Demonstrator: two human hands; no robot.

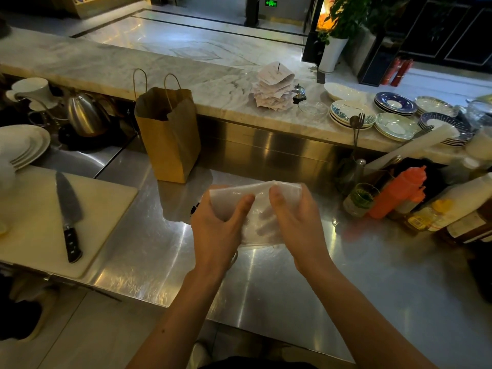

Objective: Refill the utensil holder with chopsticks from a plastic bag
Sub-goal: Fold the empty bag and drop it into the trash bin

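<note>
Now 2 hands grip 1 clear plastic bag (pixel 262 209).
Left hand (pixel 218 227) and right hand (pixel 292 222) pinch its top, thumbs close together, above the counter (pixel 149 251) middle.

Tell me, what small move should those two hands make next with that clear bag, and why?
Probably pull the mouth open. The left hand and right hand each pinch the top edge of the crumpled clear plastic bag above the steel counter, and no chopsticks show yet.

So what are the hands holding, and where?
Both hands, left and right, hold a clear plastic bag by its upper edge, thumbs in front.
</note>
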